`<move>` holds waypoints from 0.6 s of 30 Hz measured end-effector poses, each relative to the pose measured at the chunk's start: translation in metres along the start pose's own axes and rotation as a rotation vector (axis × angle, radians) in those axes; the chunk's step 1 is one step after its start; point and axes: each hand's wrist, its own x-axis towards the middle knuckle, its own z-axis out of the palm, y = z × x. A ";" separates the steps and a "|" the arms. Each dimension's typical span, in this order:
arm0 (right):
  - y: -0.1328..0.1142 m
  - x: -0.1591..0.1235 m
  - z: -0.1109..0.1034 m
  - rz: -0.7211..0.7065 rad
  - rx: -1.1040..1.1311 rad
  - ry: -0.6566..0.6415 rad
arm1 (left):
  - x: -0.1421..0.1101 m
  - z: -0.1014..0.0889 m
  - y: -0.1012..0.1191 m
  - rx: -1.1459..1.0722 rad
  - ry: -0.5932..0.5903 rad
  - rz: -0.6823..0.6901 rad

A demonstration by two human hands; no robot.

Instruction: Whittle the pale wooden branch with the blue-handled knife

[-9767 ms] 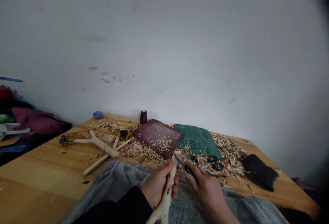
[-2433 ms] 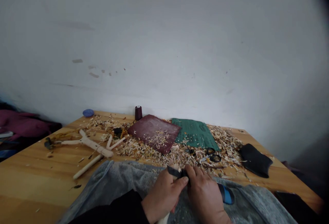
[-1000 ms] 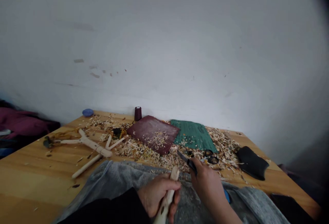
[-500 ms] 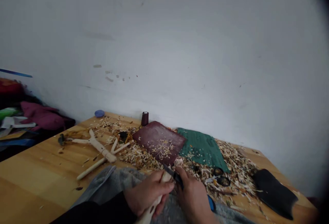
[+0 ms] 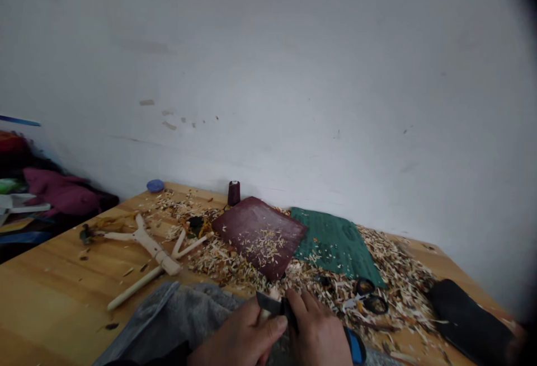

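Note:
My left hand (image 5: 243,335) is closed around a pale, peeled wooden stick (image 5: 263,317), most of it hidden by the fingers. Gripped in my right hand (image 5: 316,329) is a knife with a black handle. Its dark blade (image 5: 268,303) lies across the stick near the top end, and my left thumb is close to the blade. Both hands are above a grey cloth (image 5: 197,310) at the table's front edge. A blue and black object (image 5: 356,346) shows beside my right wrist; I cannot tell what it is.
Wood shavings (image 5: 394,265) cover much of the wooden table (image 5: 54,293). On it lie a maroon sheet (image 5: 251,226), a green sheet (image 5: 335,237), scissors (image 5: 369,299), a black flat piece (image 5: 465,315), forked peeled branches (image 5: 153,248), a thread spool (image 5: 234,193) and a blue lid-like object (image 5: 155,186).
The knife blade has turned to lie more crosswise on the stick. The stick's lower part, visible before, has dropped from view behind my left hand. The whole view has shifted slightly.

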 end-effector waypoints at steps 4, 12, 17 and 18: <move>-0.003 0.001 -0.002 0.018 0.009 -0.042 | 0.006 0.002 -0.012 -0.010 0.051 0.029; -0.011 0.001 -0.002 0.062 0.007 -0.125 | 0.006 -0.001 -0.001 -0.009 0.048 -0.049; -0.012 0.000 0.000 0.039 0.037 -0.108 | 0.001 -0.005 0.008 -0.022 0.040 -0.010; -0.011 0.000 0.001 0.036 0.043 -0.102 | 0.000 -0.006 0.009 -0.040 0.034 -0.004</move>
